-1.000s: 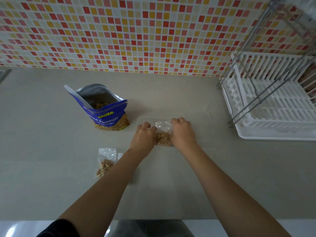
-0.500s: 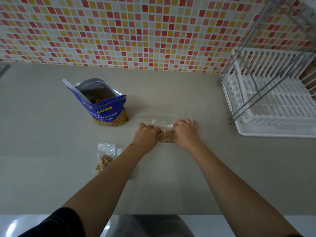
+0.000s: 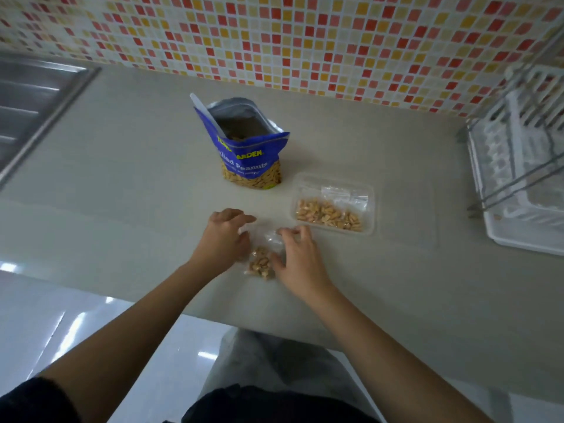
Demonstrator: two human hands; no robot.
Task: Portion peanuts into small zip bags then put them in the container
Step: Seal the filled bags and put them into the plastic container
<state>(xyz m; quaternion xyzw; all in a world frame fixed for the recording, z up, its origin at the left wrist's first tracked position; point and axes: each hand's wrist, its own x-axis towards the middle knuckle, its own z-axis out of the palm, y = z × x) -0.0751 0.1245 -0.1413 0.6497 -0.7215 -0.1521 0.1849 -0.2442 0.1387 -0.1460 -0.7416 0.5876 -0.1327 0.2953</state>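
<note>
Two zip bags: one (image 3: 331, 212) in container (image 3: 370, 209); other (image 3: 261, 261) between hands, fingers (image 3: 285, 232) spread, touching.

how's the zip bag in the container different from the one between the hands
The bag in the container lies inside the clear container, untouched; the bag between the hands lies on the counter, with the left hand and right hand at its sides. The first looks fuller. Both are clear and hold peanuts.
</note>
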